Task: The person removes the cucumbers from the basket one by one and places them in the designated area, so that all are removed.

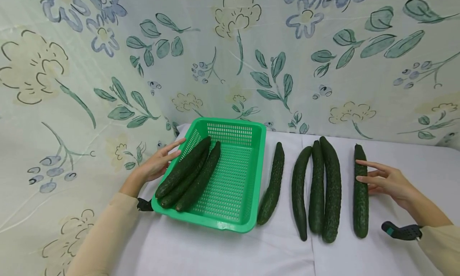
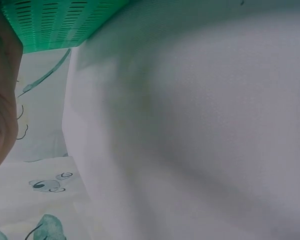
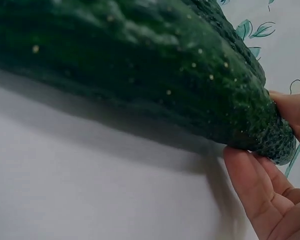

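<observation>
A flowered curtain [image 1: 230,60] hangs behind and to the left of the green basket [image 1: 251,176], and a white-covered bench [image 1: 230,248] carries the basket and everything else. The basket sits left of centre on the bench, and three cucumbers [image 1: 188,173] lie slantwise in its left half, side by side and touching. Just right of the basket lies one lone cucumber [image 1: 272,184], and farther right three more [image 1: 318,188] lie lengthwise, pressed close together. Farthest from the basket, apart from that group, lies the rightmost cucumber [image 1: 360,192].

The left hand [image 1: 158,162] rests at the basket's left rim, its fingers straight and slightly spread, their tips touching the rim near the far corner. The right hand [image 1: 386,181] is beside the rightmost cucumber, its fingers [image 1: 366,164] extended and laid against the upper part of it without curling round; the right wrist view shows fingertips [image 3: 252,195] touching the cucumber's end.
</observation>
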Tool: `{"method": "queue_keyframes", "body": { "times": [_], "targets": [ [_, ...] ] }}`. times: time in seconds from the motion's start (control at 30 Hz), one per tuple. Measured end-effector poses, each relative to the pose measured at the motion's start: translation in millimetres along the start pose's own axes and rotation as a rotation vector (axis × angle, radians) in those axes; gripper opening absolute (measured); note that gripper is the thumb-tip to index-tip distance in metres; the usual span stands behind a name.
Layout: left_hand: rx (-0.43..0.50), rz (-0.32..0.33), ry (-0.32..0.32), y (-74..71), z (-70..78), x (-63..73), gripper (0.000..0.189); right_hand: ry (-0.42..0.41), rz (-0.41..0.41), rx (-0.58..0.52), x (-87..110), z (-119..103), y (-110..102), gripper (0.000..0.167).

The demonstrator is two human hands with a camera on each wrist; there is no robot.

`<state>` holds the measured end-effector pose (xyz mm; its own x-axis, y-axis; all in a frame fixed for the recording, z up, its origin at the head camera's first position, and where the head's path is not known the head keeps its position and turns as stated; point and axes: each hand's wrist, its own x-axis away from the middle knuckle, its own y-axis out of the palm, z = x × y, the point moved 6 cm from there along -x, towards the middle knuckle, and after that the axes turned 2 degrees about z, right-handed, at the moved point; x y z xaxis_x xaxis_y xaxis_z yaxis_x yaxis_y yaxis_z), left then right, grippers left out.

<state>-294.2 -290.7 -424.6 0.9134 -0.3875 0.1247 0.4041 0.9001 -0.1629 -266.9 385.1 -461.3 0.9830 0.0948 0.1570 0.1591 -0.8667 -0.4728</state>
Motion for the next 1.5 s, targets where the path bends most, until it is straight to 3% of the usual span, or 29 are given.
{"method": "queue_keyframes", "body": {
  "times": [0.4, 0.77, 1.2, 1.5],
  "targets": [
    [0.017, -0.014, 0.016, 3.0, 0.6, 0.3, 0.055, -0.023, 0.058, 0.039, -2.1, -1, 10, 0.045],
    [-0.002, 0.008, 0.003, 1.5, -1.9, 0.0, 0.055, -0.061, 0.067, 0.099, -0.2, -4, 14, 0.061],
    [0.029, -0.007, 0.011, 2.8, 0.5, 1.5, 0.055, -0.066, 0.122, 0.054, 2.4, 3, 4, 0.056],
    [0.025, -0.01, 0.012, 2.1, -0.3, -0.1, 0.056, -0.058, 0.192, -0.011, 2.7, -6, -13, 0.045]
  ]
}}
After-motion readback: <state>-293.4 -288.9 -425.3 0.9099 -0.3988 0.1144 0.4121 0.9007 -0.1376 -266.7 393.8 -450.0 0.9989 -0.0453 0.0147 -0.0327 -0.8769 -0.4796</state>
